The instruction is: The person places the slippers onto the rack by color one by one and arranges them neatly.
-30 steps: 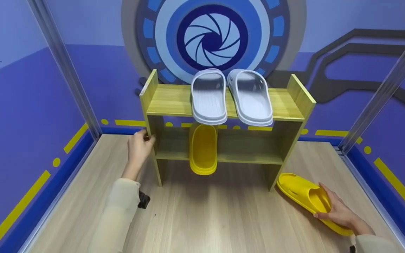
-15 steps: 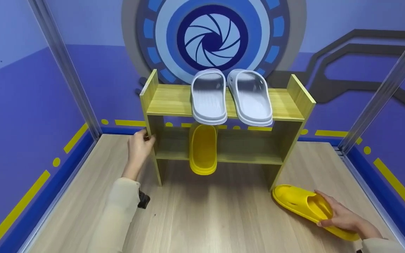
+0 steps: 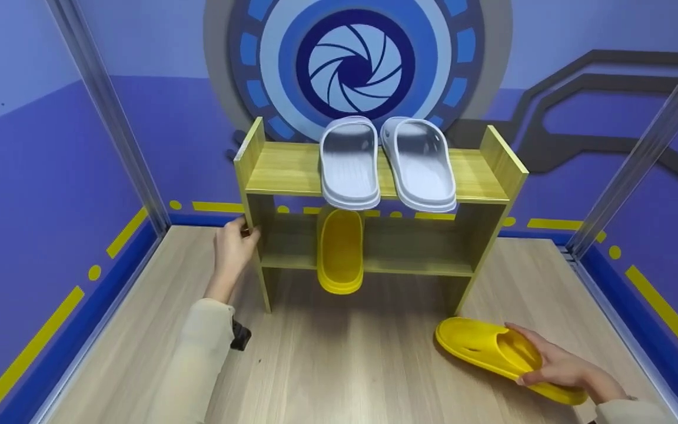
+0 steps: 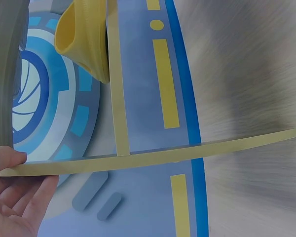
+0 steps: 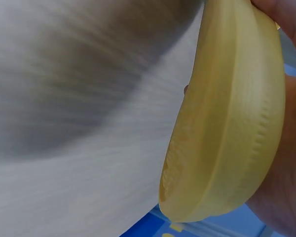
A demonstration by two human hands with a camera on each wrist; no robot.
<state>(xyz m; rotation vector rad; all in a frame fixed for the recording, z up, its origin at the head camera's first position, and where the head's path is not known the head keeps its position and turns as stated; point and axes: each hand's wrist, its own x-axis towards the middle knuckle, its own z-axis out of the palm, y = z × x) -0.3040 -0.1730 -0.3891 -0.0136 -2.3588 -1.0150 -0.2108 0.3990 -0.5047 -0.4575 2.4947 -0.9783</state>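
My left hand [image 3: 235,250] holds the left side panel of a small wooden shoe rack [image 3: 251,153]. In the left wrist view the thumb lies on one side of that panel [image 4: 153,157] and the fingers on the other. At the lower right, my right hand [image 3: 568,368] grips a yellow slipper [image 3: 480,344] by its heel part, toe pointing to the left and toward the rack. The right wrist view shows this slipper's sole edge [image 5: 232,123] close up, with a shadow on the floor beside it. Another yellow slipper [image 3: 341,253] sits on the rack's lower shelf.
Two light grey slippers [image 3: 351,162] stand side by side on the top shelf, heels out over the front edge. Blue-purple walls with metal corner posts [image 3: 103,112] enclose the wood-grain floor [image 3: 327,365] on the left, back and right.
My right hand has moved the yellow slipper toward me and then left, its toe turning further left in front of the rack's right leg. The left hand stays put.
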